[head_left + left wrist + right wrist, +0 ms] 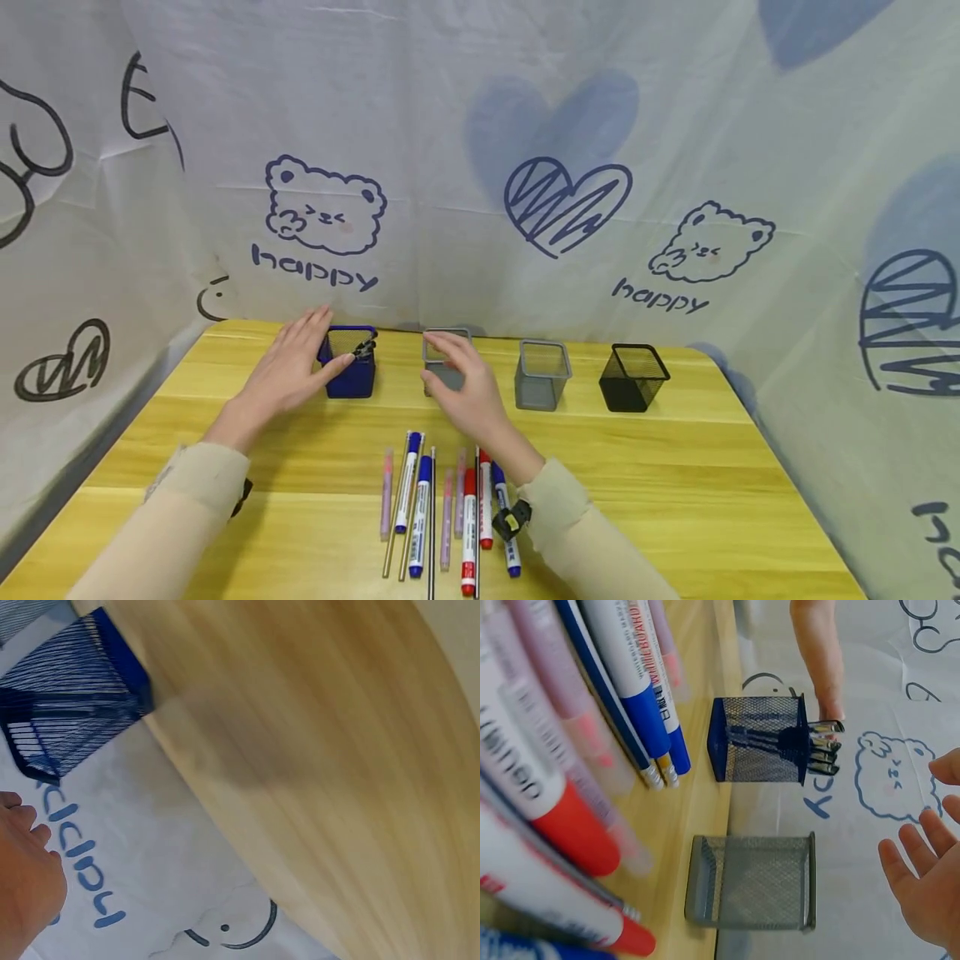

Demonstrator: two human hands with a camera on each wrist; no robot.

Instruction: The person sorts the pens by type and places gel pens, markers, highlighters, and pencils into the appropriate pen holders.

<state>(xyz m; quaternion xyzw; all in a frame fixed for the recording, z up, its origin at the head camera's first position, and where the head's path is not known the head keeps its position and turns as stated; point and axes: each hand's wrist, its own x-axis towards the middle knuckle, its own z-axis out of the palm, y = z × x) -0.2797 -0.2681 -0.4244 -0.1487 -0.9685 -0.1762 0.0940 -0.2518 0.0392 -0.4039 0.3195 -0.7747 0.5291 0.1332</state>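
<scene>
A blue mesh pen holder [350, 383] stands at the back left, with several black pens [825, 748] leaning out of its top. My left hand [288, 362] is at its left rim, fingers extended, thumb pointing toward the pens; whether it touches them I cannot tell. In the left wrist view the blue holder [124, 671] appears beside part of that hand [28, 877]. My right hand [471, 390] hovers in front of a grey mesh holder [442, 377], fingers loosely bent and apart, nothing in them. The right wrist view shows this grey holder [757, 885] with nothing visible inside.
Another grey mesh holder [537, 387] and a black one [626, 393] continue the row rightward. Nearer me lie blue markers [422, 517], red markers [468, 533], pink highlighter-like pens [447, 521] and slim pencils [432, 542], partly under my right forearm. A printed cloth [450, 250] hangs behind the table.
</scene>
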